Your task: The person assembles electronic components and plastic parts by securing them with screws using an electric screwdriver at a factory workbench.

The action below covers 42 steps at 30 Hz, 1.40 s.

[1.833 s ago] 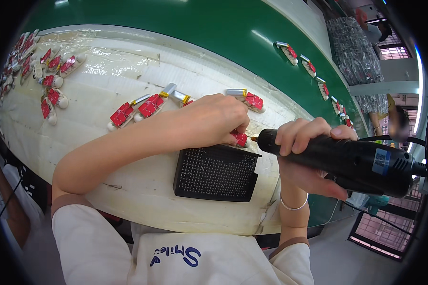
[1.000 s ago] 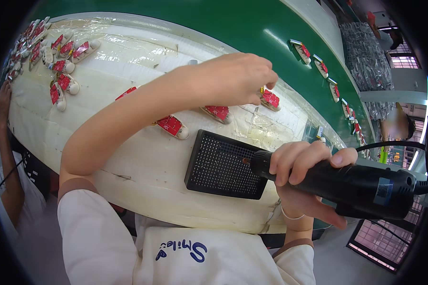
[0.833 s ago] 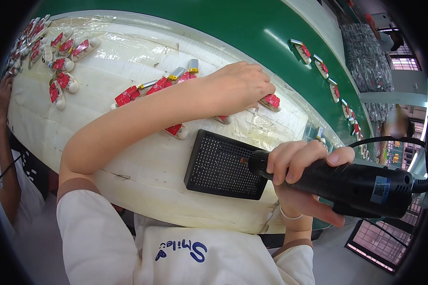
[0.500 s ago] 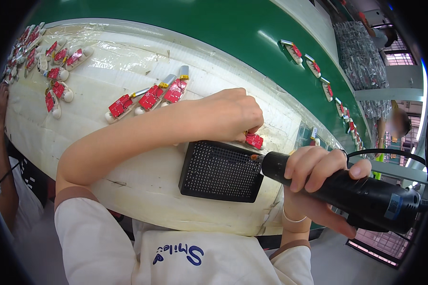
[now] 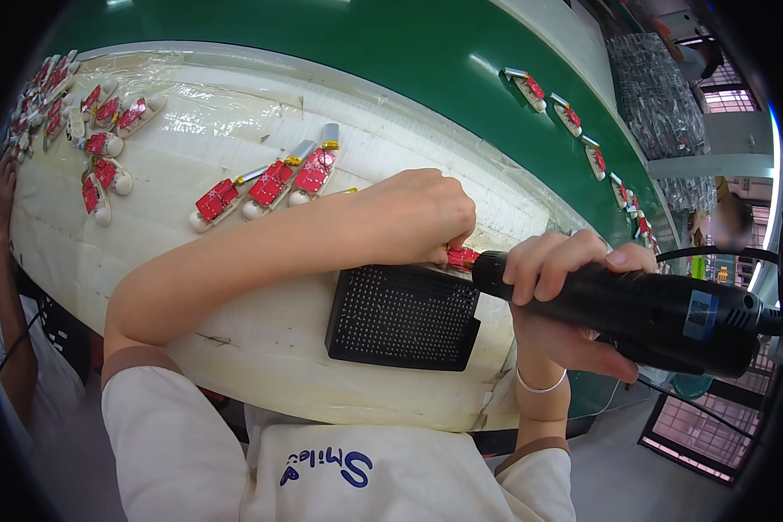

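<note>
My left hand (image 5: pixel 424 216) reaches across the bench, its fingers closed on a small assembly with a red circuit board (image 5: pixel 464 258); part of it is hidden behind the fingers. In my right hand (image 5: pixel 558 283) is a thick black electric screwdriver (image 5: pixel 644 317), held level with fingers wrapped round its body. The screwdriver's nose is right beside the red board, and its bit cannot be made out. Just below my left hand lies a black tray (image 5: pixel 383 358) filled with rows of small screws.
Three similar red-board assemblies (image 5: pixel 272 184) with silver batteries lie beyond my left forearm. A group of others (image 5: pixel 104 143) sits at the far left, near another person's hand (image 5: pixel 3 187). More assemblies (image 5: pixel 570 117) line a green surface (image 5: pixel 391 52) behind the bench. A black cable trails from the screwdriver.
My right hand has brought the screwdriver up and slightly left, from over the tray's corner to the red board. My left hand stays closed on the assembly, almost in place.
</note>
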Each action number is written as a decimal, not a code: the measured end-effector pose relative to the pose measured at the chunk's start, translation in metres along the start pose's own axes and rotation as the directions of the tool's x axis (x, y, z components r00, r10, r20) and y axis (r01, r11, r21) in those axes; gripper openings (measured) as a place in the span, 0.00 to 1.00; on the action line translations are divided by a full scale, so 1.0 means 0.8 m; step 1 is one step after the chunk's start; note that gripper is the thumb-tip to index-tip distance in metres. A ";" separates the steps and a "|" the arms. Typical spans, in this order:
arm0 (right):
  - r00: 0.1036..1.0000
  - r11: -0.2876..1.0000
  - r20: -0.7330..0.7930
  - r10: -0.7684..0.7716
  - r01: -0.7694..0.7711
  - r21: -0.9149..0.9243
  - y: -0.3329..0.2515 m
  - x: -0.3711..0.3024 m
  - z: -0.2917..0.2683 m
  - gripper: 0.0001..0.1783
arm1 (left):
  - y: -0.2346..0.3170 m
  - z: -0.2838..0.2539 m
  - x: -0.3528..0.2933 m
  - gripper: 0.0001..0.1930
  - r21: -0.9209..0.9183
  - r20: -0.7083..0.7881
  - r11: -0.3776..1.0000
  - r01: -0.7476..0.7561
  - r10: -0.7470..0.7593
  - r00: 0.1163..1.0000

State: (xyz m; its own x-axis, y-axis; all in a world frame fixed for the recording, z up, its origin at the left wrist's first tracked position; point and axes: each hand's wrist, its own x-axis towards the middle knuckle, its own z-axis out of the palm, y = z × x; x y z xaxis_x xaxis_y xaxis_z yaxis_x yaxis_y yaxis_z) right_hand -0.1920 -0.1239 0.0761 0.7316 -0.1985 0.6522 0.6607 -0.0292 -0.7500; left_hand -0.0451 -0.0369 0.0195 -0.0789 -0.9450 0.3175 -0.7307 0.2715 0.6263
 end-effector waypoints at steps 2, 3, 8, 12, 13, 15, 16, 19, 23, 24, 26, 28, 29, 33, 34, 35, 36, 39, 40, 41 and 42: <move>1.000 1.000 0.001 0.019 -0.019 -0.021 -0.003 -0.001 0.003 0.47 | 0.002 -0.002 0.001 0.06 0.027 0.007 0.999 0.022 -0.022 1.000; 0.999 0.998 0.002 0.038 -0.038 -0.044 -0.005 -0.001 0.004 0.45 | 0.002 -0.001 0.001 0.06 0.027 0.007 0.999 0.022 -0.023 1.000; 0.997 0.994 0.012 0.081 -0.080 -0.068 -0.010 -0.003 0.008 0.41 | 0.004 -0.002 -0.001 0.06 0.009 0.003 0.999 0.036 -0.036 0.999; 0.998 0.993 -0.015 0.053 -0.054 -0.106 -0.011 -0.005 0.010 0.40 | 0.005 -0.001 -0.003 0.07 0.011 -0.001 0.999 0.031 -0.031 1.000; 0.998 0.993 -0.014 0.056 -0.057 -0.101 -0.012 -0.005 0.013 0.40 | 0.005 -0.002 -0.003 0.07 0.054 -0.002 0.999 -0.005 0.005 1.000; 0.996 0.997 -0.039 -0.078 0.078 0.016 -0.016 -0.006 0.019 0.41 | 0.012 -0.016 -0.003 0.08 0.092 0.000 0.995 -0.038 0.038 0.999; 0.997 0.997 -0.040 -0.073 0.074 0.019 -0.015 -0.009 0.020 0.41 | 0.015 -0.026 -0.003 0.09 0.105 0.083 0.994 0.031 -0.040 0.996; 0.999 0.993 -0.002 -0.048 0.048 0.109 -0.011 -0.016 0.025 0.41 | 0.016 -0.038 -0.003 0.10 0.097 0.158 0.990 0.102 -0.117 0.981; 0.999 0.993 0.000 0.041 -0.041 0.111 -0.008 -0.017 0.024 0.42 | 0.010 -0.025 -0.002 0.11 0.018 0.056 0.999 -0.035 0.034 0.998; 0.999 0.993 0.003 0.044 -0.044 0.111 -0.009 -0.018 0.023 0.42 | 0.010 -0.022 -0.003 0.11 0.017 0.052 0.999 -0.034 0.033 0.998; 0.999 0.994 0.005 0.044 -0.044 0.105 -0.010 -0.021 0.020 0.41 | 0.012 -0.019 -0.001 0.11 0.021 0.049 0.998 -0.060 0.059 0.997; 0.999 0.999 -0.014 0.043 -0.043 0.004 -0.008 -0.019 0.024 0.42 | 0.015 -0.023 0.003 0.11 0.033 0.112 0.999 -0.016 0.012 0.994; 0.999 0.994 -0.030 0.038 -0.041 -0.100 -0.007 -0.018 0.027 0.43 | 0.017 -0.025 0.003 0.11 0.050 0.171 0.998 0.025 -0.033 0.985; 0.998 0.989 -0.013 0.058 -0.059 -0.134 -0.006 -0.022 0.027 0.44 | 0.017 -0.023 0.002 0.10 0.045 0.202 0.998 0.043 -0.051 0.978; 0.999 0.991 -0.001 0.045 -0.045 -0.130 -0.006 -0.021 0.026 0.44 | 0.013 -0.018 0.000 0.10 0.022 0.126 1.000 -0.005 0.002 0.992; 0.999 0.991 0.013 0.032 -0.031 -0.127 -0.005 -0.021 0.025 0.44 | 0.014 -0.018 -0.001 0.09 0.002 0.047 0.998 -0.055 0.055 0.997; 0.999 0.991 0.013 0.032 -0.030 -0.128 -0.006 -0.023 0.023 0.44 | 0.015 -0.019 -0.001 0.09 0.002 0.047 0.998 -0.057 0.057 0.997; 1.000 0.998 0.008 -0.023 0.022 0.051 -0.011 -0.025 0.018 0.41 | 0.022 -0.025 0.002 0.08 -0.073 0.087 0.995 -0.064 0.070 0.994; 0.999 0.997 0.001 -0.033 0.033 0.069 -0.013 -0.023 0.018 0.41 | 0.023 -0.026 0.001 0.08 -0.086 0.135 0.988 -0.127 0.138 0.981; 0.999 0.995 -0.005 -0.044 0.045 0.089 -0.014 -0.022 0.018 0.41 | 0.023 -0.027 0.001 0.09 -0.101 0.182 0.977 -0.188 0.204 0.962; 0.999 0.995 -0.005 -0.046 0.046 0.087 -0.014 -0.021 0.018 0.41 | 0.025 -0.026 0.000 0.09 -0.101 0.183 0.977 -0.190 0.206 0.961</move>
State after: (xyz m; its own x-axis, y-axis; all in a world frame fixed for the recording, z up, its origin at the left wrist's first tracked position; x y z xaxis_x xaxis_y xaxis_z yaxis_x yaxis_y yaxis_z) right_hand -0.2096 -0.1064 0.0751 0.6994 -0.2023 0.6855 0.7061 0.0472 -0.7065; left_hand -0.0457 -0.0276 0.0468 -0.3505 -0.8857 0.3044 -0.6303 0.4635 0.6228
